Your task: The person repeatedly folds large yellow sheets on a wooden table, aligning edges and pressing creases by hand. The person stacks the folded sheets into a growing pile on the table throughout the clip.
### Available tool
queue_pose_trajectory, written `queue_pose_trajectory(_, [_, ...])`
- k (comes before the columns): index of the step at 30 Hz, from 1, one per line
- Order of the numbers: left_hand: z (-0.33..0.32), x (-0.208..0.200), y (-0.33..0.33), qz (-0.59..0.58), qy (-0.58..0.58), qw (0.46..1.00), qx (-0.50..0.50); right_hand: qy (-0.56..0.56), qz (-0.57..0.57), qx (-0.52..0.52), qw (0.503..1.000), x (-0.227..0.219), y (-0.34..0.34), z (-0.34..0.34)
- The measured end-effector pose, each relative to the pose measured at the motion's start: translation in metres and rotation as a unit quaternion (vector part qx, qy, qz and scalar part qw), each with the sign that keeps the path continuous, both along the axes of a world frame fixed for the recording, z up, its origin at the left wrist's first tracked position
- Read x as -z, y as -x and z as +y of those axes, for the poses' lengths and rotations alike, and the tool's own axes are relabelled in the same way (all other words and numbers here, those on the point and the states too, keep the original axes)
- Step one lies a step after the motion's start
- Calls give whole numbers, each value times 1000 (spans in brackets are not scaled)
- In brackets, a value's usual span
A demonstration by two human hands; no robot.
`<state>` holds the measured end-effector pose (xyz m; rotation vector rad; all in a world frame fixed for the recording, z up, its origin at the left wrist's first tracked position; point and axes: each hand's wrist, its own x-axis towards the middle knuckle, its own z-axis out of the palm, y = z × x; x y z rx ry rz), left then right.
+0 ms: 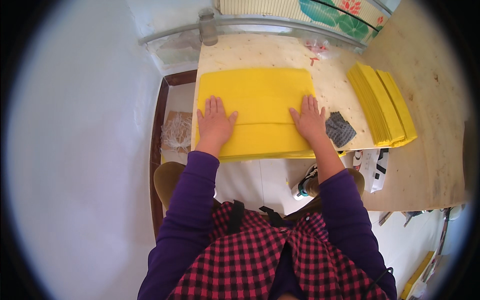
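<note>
No lettering can be read

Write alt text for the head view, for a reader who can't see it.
A person's left hand and right hand lie palm down on yellow material on a wooden table. To the right are a gray cloth and yellow stacks; a clear jar stands near the far left corner.

Your left hand (216,125) and right hand (309,120) cover bits of the yellow cloth (260,97), fyi. Top edge chops off the flowered panel (285,9), can't make out what's in the clear plastic (320,48), and only part of your shoe (305,181) shows.
</note>
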<state>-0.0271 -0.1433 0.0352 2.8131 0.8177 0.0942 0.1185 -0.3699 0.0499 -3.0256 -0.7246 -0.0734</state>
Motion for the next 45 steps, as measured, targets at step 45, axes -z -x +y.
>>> queue_pose_trajectory(45, [77,-18,70,-296,746,562,-201,-574,460,219,641,-12,-37,-72])
